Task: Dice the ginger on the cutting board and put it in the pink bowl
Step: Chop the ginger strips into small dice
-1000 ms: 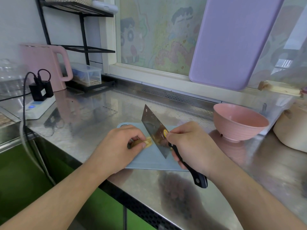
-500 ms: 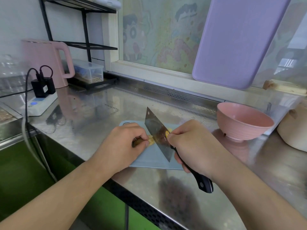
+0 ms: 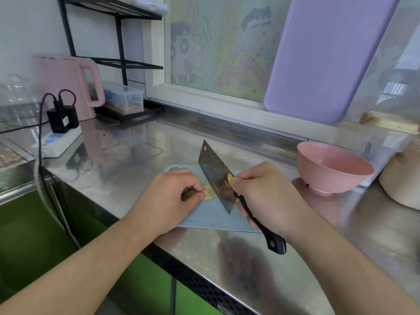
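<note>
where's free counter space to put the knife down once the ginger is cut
Bare steel counter lies between the white power strip and the light blue cutting board; another open patch sits in front of the pink bowl, right of the board. The board itself is crowded: both hands, steel cleaver, ginger.

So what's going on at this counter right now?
A person is cutting ginger on a pale blue cutting board. The left hand pinches the ginger against the board while the right hand grips a cleaver, its blade down beside the left fingertips. A few pale cut pieces lie by the blade. The pink bowl stands to the right on the steel counter, and looks empty.
</note>
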